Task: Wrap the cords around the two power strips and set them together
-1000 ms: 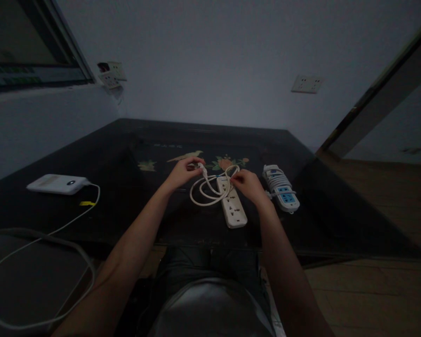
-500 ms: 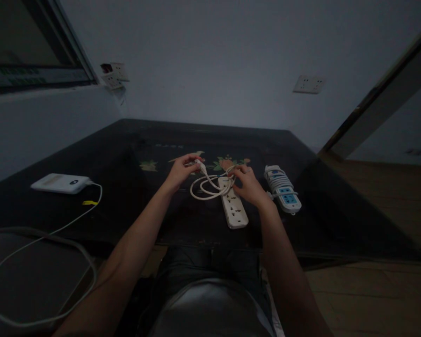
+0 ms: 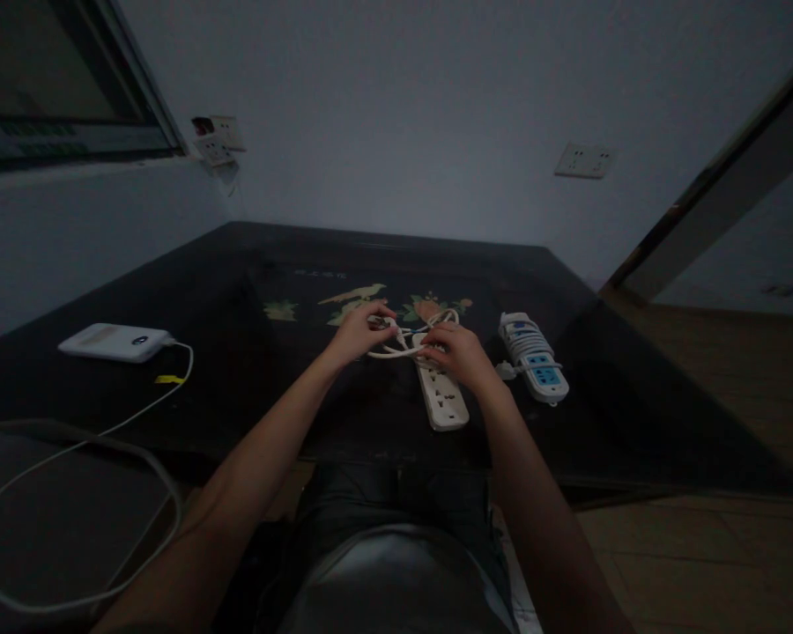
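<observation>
A white power strip (image 3: 444, 398) lies on the dark table, its far end partly covered by its own looped cord (image 3: 396, 354). My left hand (image 3: 365, 331) is closed around the white plug (image 3: 392, 327) at the cord's end, with the fingers hiding part of it. Over the strip's far end, my right hand (image 3: 455, 350) pinches the cord loops between thumb and fingers. Right of that hand lies a second, blue-and-white power strip (image 3: 543, 377) with its cord wound around it.
A white power bank (image 3: 114, 342) sits at the table's left, its cable (image 3: 127, 414) running down over the near edge. Wall sockets (image 3: 584, 161) are on the back wall, with more sockets (image 3: 215, 148) near the left corner. Flower and bird pictures decorate the tabletop.
My left hand has moved right with the plug, closer to my right hand. The cord loops have drawn in smaller, and my right hand has shifted slightly. The power strips stay in place.
</observation>
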A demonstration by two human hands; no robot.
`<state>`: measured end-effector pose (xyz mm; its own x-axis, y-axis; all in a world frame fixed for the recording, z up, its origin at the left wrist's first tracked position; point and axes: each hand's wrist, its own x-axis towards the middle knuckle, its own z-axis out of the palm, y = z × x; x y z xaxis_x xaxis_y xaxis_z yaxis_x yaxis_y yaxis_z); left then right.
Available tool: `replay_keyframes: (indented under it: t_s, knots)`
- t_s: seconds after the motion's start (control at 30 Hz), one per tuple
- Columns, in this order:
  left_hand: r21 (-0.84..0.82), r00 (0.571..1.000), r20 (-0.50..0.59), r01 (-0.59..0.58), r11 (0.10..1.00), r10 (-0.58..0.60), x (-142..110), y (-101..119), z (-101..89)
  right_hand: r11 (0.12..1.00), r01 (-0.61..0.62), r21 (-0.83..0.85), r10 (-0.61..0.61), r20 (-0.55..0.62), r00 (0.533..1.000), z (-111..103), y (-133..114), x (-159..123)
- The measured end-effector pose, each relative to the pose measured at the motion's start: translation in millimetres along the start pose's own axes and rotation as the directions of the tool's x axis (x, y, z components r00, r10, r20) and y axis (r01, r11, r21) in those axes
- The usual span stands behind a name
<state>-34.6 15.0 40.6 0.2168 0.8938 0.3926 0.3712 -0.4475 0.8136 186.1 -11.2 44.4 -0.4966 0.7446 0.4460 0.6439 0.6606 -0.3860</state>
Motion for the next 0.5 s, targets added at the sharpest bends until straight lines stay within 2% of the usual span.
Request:
replay_keyframes:
  t_s: [0.13, 0.2, 0.27, 0.33, 0.43, 0.5]
  knots:
    - [0.029, 0.987, 0.159, -0.028, 0.999, 0.023, -4.5, 5.3, 5.5, 0.999, 0.011, -0.047, -0.009, 0.041, 0.999, 5.4, -8.3, 1.2]
    - [0.049, 0.962, 0.27, -0.064, 0.997, 0.048, -6.1, 5.1, 5.7, 0.998, 0.013, -0.058, -0.01, 0.059, 0.998, 6.8, -10.7, 1.3]
    - [0.048, 0.902, 0.431, -0.065, 0.997, 0.038, -7.8, 4.3, 4.8, 0.998, 0.017, -0.053, -0.013, 0.075, 0.997, 7.6, -12.3, 1.3]
    - [0.023, 0.837, 0.548, -0.025, 0.999, 0.008, -9.5, 4.2, 3.3, 0.999, 0.01, -0.041, -0.007, 0.079, 0.997, 8.1, -13.5, 1.3]
    - [-0.023, 0.797, 0.603, 0.054, 0.998, -0.029, -11.0, 5.8, 0.9, 1.0, -0.02, -0.016, 0.021, 0.057, 0.998, 8.3, -14.1, 1.4]
    - [-0.003, 0.783, 0.622, 0.011, 1.0, -0.007, -11.2, 7.0, 0.2, 0.999, -0.046, 0.005, 0.046, 0.049, 0.998, 7.1, -12.1, 1.1]
